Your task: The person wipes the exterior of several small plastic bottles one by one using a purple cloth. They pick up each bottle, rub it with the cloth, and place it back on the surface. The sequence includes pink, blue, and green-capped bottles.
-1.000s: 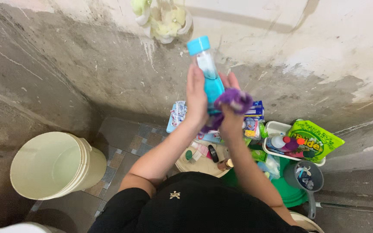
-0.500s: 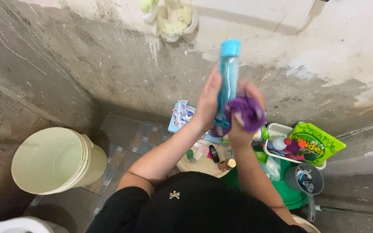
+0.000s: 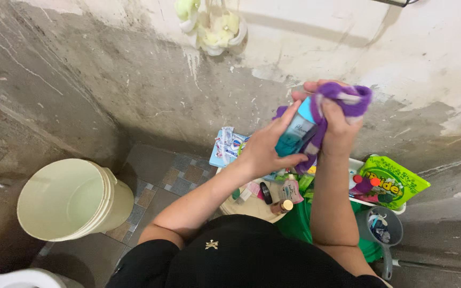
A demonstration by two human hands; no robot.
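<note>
Your left hand (image 3: 265, 152) fingers wrap the blue bottle (image 3: 296, 134); your right hand (image 3: 337, 125) bunches the purple cloth (image 3: 348, 101) over its top; a loose grip could drop it.

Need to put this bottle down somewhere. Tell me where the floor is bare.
Bare tiled floor lies between the cream bucket and the pile of toiletries, below the wall. It is crowded on the right: the green bag, the small grey pail and small bottles pack together. Left hand holds the blue bottle; right hand holds the purple cloth.

A single head-worn camera looks steeply down from close above the person's raised forearms, facing the stained concrete wall (image 3: 134, 80) and tiled floor (image 3: 156, 181).
</note>
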